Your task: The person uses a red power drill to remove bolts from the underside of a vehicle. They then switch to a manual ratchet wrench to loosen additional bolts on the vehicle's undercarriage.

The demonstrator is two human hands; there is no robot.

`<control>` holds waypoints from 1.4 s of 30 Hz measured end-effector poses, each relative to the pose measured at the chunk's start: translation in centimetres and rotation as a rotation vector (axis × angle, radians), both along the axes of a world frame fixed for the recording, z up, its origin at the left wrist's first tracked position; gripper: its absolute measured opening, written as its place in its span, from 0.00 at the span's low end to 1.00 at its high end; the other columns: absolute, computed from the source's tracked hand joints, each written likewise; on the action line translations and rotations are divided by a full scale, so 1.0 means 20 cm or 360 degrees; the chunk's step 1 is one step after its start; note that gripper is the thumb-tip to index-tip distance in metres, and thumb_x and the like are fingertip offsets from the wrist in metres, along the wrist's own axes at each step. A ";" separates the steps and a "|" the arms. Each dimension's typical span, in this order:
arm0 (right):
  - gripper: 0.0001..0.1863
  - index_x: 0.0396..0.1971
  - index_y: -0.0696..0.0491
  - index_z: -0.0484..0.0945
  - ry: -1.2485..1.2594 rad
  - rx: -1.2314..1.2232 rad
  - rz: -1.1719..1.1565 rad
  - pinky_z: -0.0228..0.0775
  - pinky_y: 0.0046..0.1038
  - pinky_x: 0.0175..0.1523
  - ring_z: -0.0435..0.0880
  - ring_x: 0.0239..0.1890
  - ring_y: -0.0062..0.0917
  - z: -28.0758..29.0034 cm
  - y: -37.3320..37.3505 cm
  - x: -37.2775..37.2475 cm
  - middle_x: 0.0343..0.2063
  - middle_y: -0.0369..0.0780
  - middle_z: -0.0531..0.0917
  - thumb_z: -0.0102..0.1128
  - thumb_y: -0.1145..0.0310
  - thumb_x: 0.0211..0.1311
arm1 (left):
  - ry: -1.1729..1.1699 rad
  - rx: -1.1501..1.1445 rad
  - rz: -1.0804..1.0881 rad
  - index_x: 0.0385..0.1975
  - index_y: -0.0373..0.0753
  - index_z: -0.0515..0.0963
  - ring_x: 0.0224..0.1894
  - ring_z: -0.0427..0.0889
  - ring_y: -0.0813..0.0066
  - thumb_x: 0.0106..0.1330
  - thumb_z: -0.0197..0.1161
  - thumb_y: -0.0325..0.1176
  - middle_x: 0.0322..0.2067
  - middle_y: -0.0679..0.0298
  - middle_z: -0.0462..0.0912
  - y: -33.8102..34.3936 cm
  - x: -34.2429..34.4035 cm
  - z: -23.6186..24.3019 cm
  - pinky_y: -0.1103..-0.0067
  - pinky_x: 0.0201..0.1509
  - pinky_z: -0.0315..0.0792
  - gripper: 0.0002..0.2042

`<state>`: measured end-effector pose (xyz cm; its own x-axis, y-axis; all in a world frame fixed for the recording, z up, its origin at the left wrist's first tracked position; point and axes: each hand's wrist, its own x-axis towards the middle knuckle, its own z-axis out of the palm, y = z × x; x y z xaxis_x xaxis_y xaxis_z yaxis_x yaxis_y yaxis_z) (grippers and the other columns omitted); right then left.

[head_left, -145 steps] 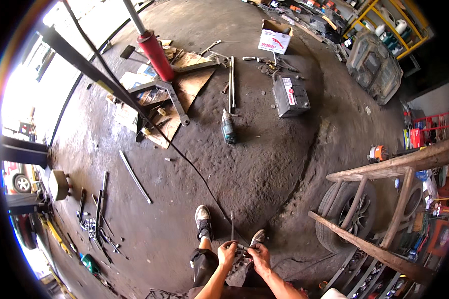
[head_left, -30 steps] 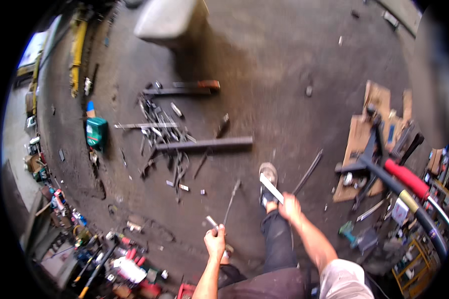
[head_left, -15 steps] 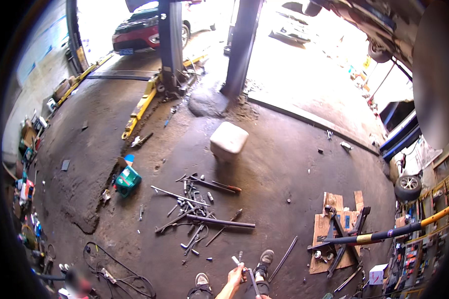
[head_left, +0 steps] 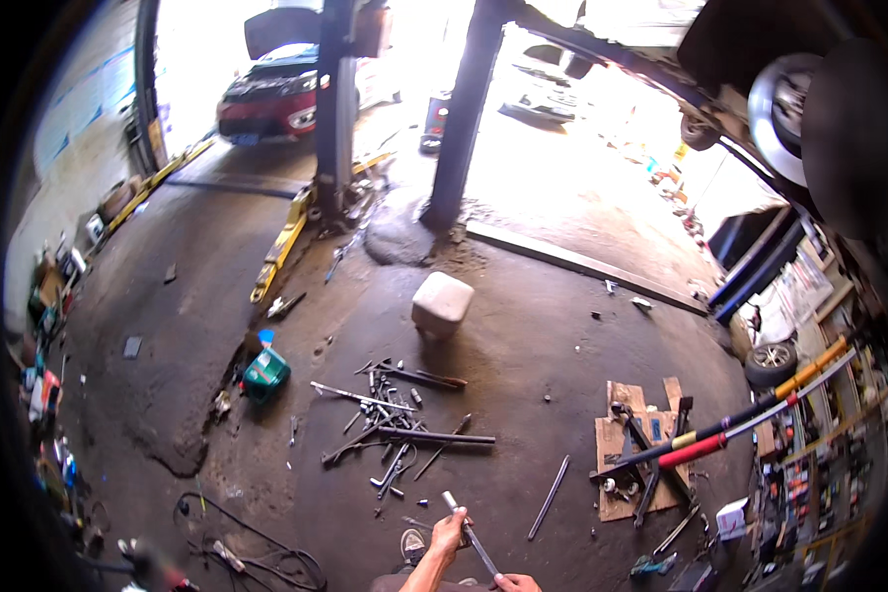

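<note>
Low in the middle, my left hand is closed near the upper end of a slim silver metal bar. A pale, thicker cylindrical end sticks out above the fingers; whether it is a separate piece I cannot tell. At the bar's lower end my right hand is closed round it, partly cut off by the lower edge. Ahead on the dark floor lies a loose pile of hand tools, with sockets, wrenches and rods. A thick dark bar lies across the pile. My shoe shows beside the left forearm.
A pale block-shaped stool stands beyond the tools, a green jug to their left. Right are a lone rod, a metal stand on cardboard and slanting black-yellow and red bars. A cable coils lower left.
My view has shifted. Both hands have come further into view from the lower edge, and the bar now slants between them. The pale cylindrical end points up past my left hand.
</note>
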<state>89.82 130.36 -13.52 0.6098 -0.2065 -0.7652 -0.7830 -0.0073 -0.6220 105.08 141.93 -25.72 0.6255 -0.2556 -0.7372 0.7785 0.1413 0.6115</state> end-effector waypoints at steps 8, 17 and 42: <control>0.18 0.33 0.54 0.77 -0.0049 0.0408 -0.0357 0.43 0.18 0.12 0.56 0.10 0.11 0.18 0.11 -0.43 0.15 0.29 0.66 0.47 0.54 0.75 | 0.0073 -0.0139 -0.0230 0.26 0.42 0.78 0.19 0.73 0.79 0.68 0.62 0.48 0.20 0.70 0.74 0.06 -0.30 0.19 0.77 0.22 0.69 0.16; 0.25 0.43 0.61 0.75 -0.0257 0.2506 -0.1062 0.61 0.21 0.16 0.67 0.13 0.21 0.14 0.28 -1.27 0.17 0.36 0.70 0.47 0.49 0.73 | -0.0086 -0.0448 -0.0867 0.27 0.39 0.77 0.21 0.73 0.74 0.69 0.60 0.51 0.21 0.66 0.76 -0.01 -0.89 0.36 0.76 0.27 0.69 0.19; 0.08 0.40 0.57 0.76 -0.0799 -0.1165 -0.1456 0.73 0.32 0.32 0.82 0.25 0.31 0.36 0.27 -1.37 0.22 0.41 0.81 0.52 0.69 0.68 | 0.0555 -0.0594 -0.1885 0.29 0.39 0.70 0.28 0.77 0.67 0.71 0.53 0.40 0.23 0.64 0.74 -0.53 -1.22 0.99 0.73 0.33 0.73 0.12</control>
<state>62.43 135.84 -6.29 0.2102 -0.9774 -0.0229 -0.3649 -0.0567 -0.9293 80.65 131.32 -5.84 -0.3329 -0.7441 -0.5792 0.6559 -0.6240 0.4248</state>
